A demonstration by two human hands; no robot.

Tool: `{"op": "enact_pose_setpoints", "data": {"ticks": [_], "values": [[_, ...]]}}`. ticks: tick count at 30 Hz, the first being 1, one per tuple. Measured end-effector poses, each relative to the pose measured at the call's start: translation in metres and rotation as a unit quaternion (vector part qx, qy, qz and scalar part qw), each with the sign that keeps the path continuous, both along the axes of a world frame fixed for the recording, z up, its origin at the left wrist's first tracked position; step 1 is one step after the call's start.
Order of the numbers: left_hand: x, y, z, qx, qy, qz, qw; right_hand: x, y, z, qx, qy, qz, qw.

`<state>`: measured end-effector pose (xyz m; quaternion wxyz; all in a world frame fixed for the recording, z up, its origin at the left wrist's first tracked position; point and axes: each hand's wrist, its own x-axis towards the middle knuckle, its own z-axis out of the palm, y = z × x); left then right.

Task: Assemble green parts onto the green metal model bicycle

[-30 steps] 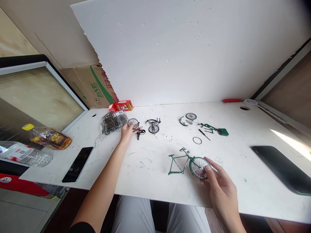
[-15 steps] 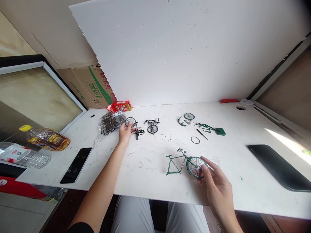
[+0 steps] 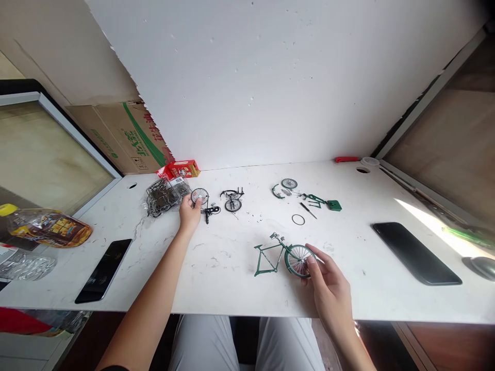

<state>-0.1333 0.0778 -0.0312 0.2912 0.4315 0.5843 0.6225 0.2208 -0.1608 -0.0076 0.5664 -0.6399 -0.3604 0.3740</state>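
Between the thumb and fingers of my left hand (image 3: pixel 190 212) is a small black wheel (image 3: pixel 199 196), with black bicycle parts (image 3: pixel 211 211) beside it. My right hand (image 3: pixel 328 278) pinches the front wheel (image 3: pixel 299 260) of a green model bicycle frame (image 3: pixel 267 257), which has handlebars but no rear wheel. Right of my left hand lie more black parts with a wheel (image 3: pixel 233 204). Farther back on the right are a green wheel (image 3: pixel 289 183), a green curved part (image 3: pixel 277 191), a green frame piece with a square box (image 3: pixel 334 205), a thin ring (image 3: pixel 298 219) and a dark thin tool (image 3: pixel 308 210).
Bagged black parts (image 3: pixel 160 197) and a red box (image 3: pixel 185 168) sit at the back left. A phone (image 3: pixel 103 270) and bottles (image 3: pixel 50 225) are on the left. A black flat object (image 3: pixel 417 252), a mouse (image 3: pixel 481 268) and a red-handled item (image 3: pixel 346 159) are on the right.
The whole view has shifted, bringing the mouse in at the right edge. Both hands keep their grips; the black wheel in my left hand sits slightly apart from its earlier tilt.
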Motion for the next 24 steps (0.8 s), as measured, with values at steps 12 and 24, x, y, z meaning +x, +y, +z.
{"op": "enact_pose_setpoints", "data": {"ticks": [12, 24], "values": [[-0.003, -0.01, 0.016, 0.097, 0.303, 0.043, 0.947, -0.013, 0.002, -0.005, 0.076, 0.079, -0.005, 0.994], [0.04, -0.103, 0.054, -0.011, 0.194, -0.342, 0.919, -0.121, 0.002, -0.002, 0.174, 0.284, 0.029, 0.942]]}}
